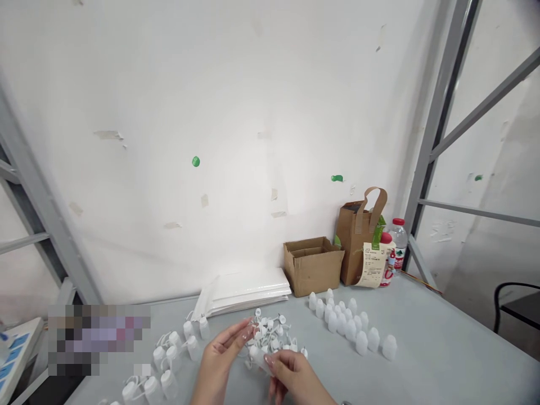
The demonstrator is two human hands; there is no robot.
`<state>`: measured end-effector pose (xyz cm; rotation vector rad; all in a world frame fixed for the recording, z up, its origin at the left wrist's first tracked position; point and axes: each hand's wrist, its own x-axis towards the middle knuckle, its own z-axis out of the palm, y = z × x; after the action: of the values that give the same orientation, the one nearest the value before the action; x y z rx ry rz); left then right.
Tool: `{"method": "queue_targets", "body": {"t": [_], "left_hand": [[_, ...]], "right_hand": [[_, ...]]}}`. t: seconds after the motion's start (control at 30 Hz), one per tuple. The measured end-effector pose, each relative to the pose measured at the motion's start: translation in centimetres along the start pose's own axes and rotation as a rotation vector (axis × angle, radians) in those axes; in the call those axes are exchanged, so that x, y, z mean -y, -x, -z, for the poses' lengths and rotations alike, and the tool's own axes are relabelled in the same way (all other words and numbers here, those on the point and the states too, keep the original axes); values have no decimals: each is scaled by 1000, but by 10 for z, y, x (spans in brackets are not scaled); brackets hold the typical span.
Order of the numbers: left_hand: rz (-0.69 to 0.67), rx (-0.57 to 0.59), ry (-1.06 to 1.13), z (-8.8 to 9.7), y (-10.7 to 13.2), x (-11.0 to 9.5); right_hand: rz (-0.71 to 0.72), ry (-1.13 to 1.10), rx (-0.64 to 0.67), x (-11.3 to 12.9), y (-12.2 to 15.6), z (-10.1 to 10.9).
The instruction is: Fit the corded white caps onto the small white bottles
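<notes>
My left hand point(221, 354) and my right hand point(293, 374) meet at the bottom middle of the head view, low over the grey table point(422, 349). Together they pinch a small white plastic bottle point(258, 355). Left fingers curl toward its top, right fingers close round its body. Just behind my hands lies a pile of small white caps with tethers point(272, 332). A cluster of upright capless white bottles point(350, 326) stands to the right. Capped bottles point(169, 360) lie scattered to the left.
A stack of white flat bags point(247, 292) lies at the back by the wall. An open cardboard box point(312, 264), a brown paper bag point(358, 236) with a receipt and a water bottle point(399, 239) stand at the back right. Grey metal frame posts point(434, 129) rise at both sides.
</notes>
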<state>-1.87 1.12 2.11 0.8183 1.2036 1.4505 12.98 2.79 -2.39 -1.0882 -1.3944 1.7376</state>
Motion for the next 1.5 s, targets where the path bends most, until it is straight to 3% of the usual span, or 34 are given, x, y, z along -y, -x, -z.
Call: {"method": "queue_targets", "body": {"t": [0.27, 0.47, 0.63, 0.83, 1.13, 1.5], "left_hand": [[-72, -15, -165, 0, -3, 4], [46, -129, 81, 5, -5, 7], [192, -157, 194, 4, -5, 10], [204, -94, 231, 0, -8, 20], [146, -96, 325, 2, -4, 3], [219, -131, 456, -2, 1, -1]], "right_hand": [[-13, 31, 44, -4, 1, -1], [61, 78, 155, -2, 7, 2], [126, 28, 136, 8, 10, 2], [125, 73, 231, 17, 15, 1], [189, 311, 92, 25, 26, 4], [251, 92, 208, 14, 21, 4]]}}
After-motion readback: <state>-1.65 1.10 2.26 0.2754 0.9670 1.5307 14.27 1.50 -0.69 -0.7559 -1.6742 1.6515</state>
